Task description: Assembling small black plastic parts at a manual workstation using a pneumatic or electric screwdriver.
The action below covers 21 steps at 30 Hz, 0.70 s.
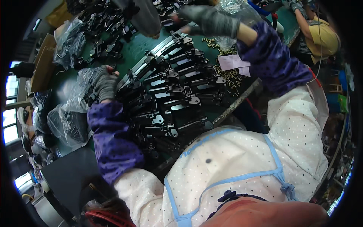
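Both my hands wear grey knit gloves with bare fingertips, and purple sleeves cover the forearms. At the left end of a long metal rail (151,53), my left hand (106,83) is closed with its fingers curled; what it grips, if anything, is hidden. My right hand (211,20) reaches over the far side of the table, somewhat blurred, its thumb apart from the stretched fingers and nothing visible between them. Between my arms lie rows of black metal brackets (166,90) with shiny plates. Small brass-coloured screws (230,79) are scattered in a pile below my right hand.
A heap of black metal parts (102,30) covers the far left of the green table (132,47). Clear plastic bags (70,113) lie at the left. Pale paper slips (234,64) rest on the screws. Another person in yellow (321,38) works at the far right.
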Motion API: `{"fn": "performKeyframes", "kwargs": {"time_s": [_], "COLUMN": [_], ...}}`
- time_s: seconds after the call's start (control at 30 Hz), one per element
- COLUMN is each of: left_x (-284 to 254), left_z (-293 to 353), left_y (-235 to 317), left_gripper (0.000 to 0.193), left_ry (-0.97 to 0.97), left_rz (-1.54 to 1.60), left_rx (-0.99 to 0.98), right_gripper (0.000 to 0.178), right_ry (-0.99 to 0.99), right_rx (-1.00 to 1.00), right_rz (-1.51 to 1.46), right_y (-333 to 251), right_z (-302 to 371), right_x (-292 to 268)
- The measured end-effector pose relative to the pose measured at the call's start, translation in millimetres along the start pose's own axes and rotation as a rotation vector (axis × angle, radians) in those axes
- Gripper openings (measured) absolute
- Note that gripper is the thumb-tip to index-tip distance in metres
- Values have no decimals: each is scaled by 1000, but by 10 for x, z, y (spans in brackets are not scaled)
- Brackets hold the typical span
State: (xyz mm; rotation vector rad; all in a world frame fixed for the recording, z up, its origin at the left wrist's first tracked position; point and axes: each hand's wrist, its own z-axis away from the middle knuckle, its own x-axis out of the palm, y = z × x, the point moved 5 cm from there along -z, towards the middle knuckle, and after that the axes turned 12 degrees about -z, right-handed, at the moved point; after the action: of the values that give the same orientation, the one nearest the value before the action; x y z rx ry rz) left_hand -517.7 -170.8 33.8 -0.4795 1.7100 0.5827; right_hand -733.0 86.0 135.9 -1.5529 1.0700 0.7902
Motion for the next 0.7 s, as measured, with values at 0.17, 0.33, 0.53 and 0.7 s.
{"fn": "performKeyframes", "kwargs": {"time_s": [0.17,0.33,0.53,0.7], "left_x": [-484,-384,-179,-107], "left_z": [452,826,693,699], "left_y": [881,1366,1379,1349], "left_gripper": [24,23,24,18], "left_ry": [70,159,-14,-215], "left_rz": [508,494,688,756], "left_rx": [231,461,425,323], "right_gripper": [22,24,15,14], "right_ry": [-321,-257,-61,-125], "right_rx": [383,235,457,466], "right_rz": [504,574,-11,-1072], "right_y": [568,424,164,-280], "right_z": [852,751,460,162], "right_x": [679,682,306,702]}}
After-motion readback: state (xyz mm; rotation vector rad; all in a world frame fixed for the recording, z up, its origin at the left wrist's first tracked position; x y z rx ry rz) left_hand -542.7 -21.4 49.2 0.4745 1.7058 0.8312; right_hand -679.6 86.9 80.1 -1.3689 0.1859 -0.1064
